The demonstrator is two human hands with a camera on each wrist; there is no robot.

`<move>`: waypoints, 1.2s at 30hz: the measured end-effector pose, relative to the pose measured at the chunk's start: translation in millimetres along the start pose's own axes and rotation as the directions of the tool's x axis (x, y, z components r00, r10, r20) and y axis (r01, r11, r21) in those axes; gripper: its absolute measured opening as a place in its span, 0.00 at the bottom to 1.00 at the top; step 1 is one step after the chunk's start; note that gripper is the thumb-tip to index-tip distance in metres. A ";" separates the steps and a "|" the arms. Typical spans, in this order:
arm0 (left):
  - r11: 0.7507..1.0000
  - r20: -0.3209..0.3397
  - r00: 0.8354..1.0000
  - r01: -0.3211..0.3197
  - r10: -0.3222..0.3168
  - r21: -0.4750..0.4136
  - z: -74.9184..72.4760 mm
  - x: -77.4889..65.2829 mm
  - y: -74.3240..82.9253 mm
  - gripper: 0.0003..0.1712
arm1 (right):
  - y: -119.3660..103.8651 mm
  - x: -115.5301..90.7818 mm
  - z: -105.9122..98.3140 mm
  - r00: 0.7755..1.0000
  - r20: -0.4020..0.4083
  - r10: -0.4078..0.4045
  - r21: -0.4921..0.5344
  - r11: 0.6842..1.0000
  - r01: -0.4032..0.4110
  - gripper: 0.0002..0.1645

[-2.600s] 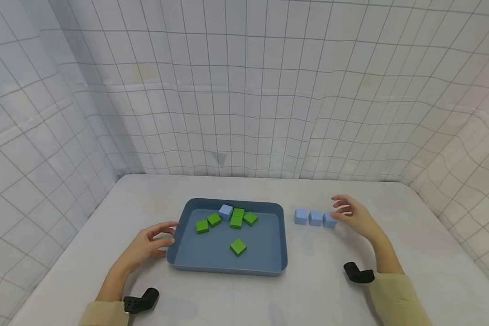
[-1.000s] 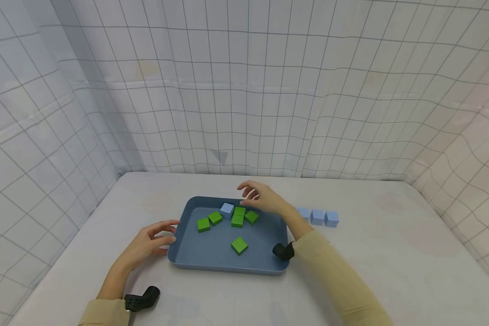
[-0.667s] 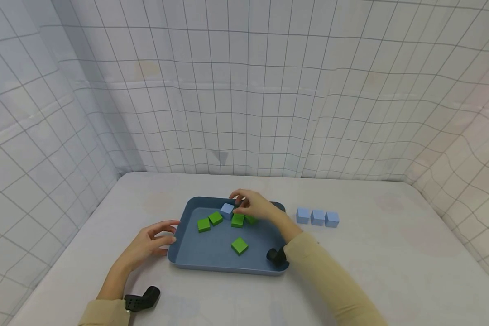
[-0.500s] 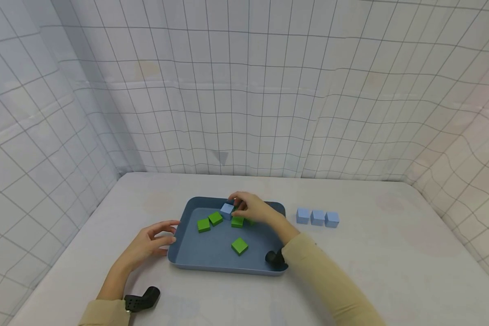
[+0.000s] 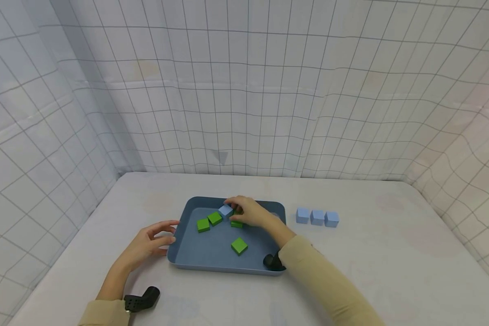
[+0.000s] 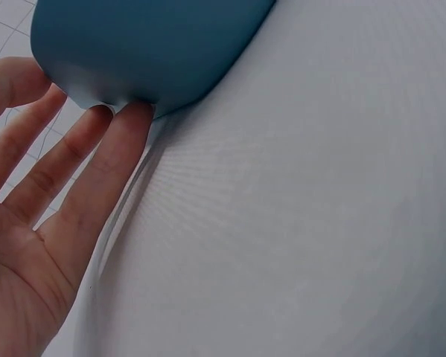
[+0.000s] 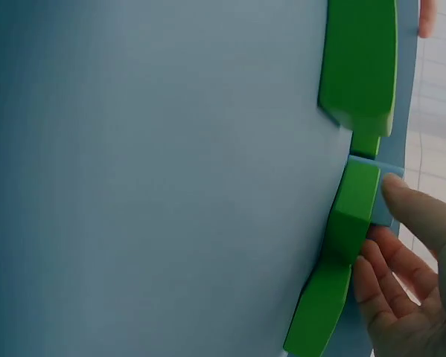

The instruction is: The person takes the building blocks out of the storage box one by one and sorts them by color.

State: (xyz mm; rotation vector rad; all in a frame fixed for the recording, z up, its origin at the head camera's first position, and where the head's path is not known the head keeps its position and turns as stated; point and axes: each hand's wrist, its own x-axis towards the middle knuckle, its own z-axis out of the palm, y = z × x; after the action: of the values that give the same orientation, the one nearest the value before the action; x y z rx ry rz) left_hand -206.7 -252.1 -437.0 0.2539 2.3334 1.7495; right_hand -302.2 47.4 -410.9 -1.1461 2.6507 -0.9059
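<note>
In the head view, my right hand (image 5: 250,213) reaches over the back of the blue-grey tray (image 5: 208,268), thumb and fingers about a light blue cube (image 5: 226,212). The right wrist view shows the thumb (image 7: 412,204) against that cube, with the fingers bent at its other side. Green blocks stand close by, among them one green block (image 5: 214,218) left of the cube and another (image 5: 236,224) partly under the hand. My left hand (image 5: 146,240) lies at the tray's left side; its slightly bent fingertips touch the outer wall in the left wrist view.
Farther forward in the tray sits a single green block (image 5: 239,246); one more green block (image 5: 203,225) is near the left wall. Three light blue cubes (image 5: 317,217) form a row on the white table (image 5: 375,253), right of the tray. A grid-patterned sheet (image 5: 244,90) hangs behind.
From the blue cubes on the right, my right hand has moved left over the tray, then down to its blue cube, which has shifted slightly left. The left hand has stayed put.
</note>
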 end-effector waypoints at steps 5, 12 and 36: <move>1.000 0.000 1.000 -0.002 0.002 -0.003 0.0 0.3 0.3 0.31 | 0.4 3.2 2.4 0.999 0.035 0.023 -0.016 1.000 -0.023 0.29; 1.000 -0.003 1.000 0.000 0.000 0.000 -0.2 0.1 -0.3 0.31 | 0.6 6.7 5.0 0.999 0.031 0.045 -0.020 0.999 -0.044 0.26; 1.000 0.003 1.000 -0.010 0.010 0.001 -0.6 -0.1 -1.4 0.32 | 2.0 3.5 5.7 0.999 -0.006 0.039 0.094 0.995 -0.039 0.20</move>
State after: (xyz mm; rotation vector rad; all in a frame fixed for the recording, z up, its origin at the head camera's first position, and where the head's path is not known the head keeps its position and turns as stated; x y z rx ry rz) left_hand -206.8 -253.1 -438.1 0.2688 2.3357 1.7513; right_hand -304.1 43.3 -416.2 -1.0685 2.5961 -1.0174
